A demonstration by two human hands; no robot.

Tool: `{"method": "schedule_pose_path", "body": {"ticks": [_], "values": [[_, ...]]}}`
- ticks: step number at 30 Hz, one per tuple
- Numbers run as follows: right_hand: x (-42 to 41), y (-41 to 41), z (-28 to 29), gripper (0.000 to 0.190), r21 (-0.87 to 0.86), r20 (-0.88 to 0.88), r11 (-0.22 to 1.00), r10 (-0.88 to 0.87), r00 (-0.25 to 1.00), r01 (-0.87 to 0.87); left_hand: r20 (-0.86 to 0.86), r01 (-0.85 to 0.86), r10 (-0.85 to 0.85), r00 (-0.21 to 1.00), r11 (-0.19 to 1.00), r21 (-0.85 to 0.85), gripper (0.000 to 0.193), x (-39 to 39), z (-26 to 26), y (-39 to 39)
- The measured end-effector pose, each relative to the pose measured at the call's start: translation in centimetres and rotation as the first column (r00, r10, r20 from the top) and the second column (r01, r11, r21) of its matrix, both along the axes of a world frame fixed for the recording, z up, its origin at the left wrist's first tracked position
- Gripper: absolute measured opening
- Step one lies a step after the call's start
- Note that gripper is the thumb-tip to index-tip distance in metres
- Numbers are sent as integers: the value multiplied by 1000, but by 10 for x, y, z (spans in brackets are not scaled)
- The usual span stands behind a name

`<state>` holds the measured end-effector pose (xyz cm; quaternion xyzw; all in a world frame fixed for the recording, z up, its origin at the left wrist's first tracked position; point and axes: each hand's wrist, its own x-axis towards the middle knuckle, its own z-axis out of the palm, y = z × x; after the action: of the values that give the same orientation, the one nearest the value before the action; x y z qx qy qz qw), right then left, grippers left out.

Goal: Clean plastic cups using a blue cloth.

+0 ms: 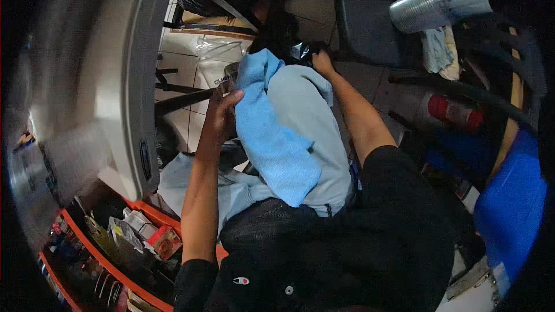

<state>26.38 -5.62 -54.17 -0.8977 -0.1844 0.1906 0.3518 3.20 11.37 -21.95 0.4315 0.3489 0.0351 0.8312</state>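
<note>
A light-blue cloth (275,138) lies along my right thigh, over pale grey trousers (299,99). My left hand (225,110) grips its left edge, with the thumb on top of the fabric. The cloth's far end is bunched near my knee. Beyond the knee, my right hand (321,63) reaches down beside a dark, shiny object (300,50). Deep shadow covers its fingertips, so whether they hold that object is unclear.
A large pale appliance-like body (125,95) rises close on the left. Below it, orange-edged shelves (91,255) carry small packages. A clear plastic bag (219,54) stands on the tiled floor. Stacked plastic cups (440,2), a dark chair (366,26) and blue material (511,208) are at right.
</note>
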Motion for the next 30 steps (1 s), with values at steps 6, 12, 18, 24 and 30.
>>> {"method": "schedule_pose_path", "body": {"ticks": [6,12,18,24,30], "values": [[-7,31,-26,38,-172,-260,951,208,943,-257,-216,-54,46,975,998,-30,48,6,-23,8],[-41,78,50,30,-82,-545,639,614,571,-765,-373,-29,80,924,990,140,45,20,-55,45],[-5,30,-98,16,159,-11,973,171,985,-167,-564,500,120,817,338,797,82,41,-154,39],[18,4,-234,22,-236,-242,881,355,903,-410,-436,396,-9,900,436,808,93,30,-152,5],[77,-39,-210,43,-160,-430,977,58,901,-139,-430,468,-185,884,386,795,88,18,-170,-7]]}}
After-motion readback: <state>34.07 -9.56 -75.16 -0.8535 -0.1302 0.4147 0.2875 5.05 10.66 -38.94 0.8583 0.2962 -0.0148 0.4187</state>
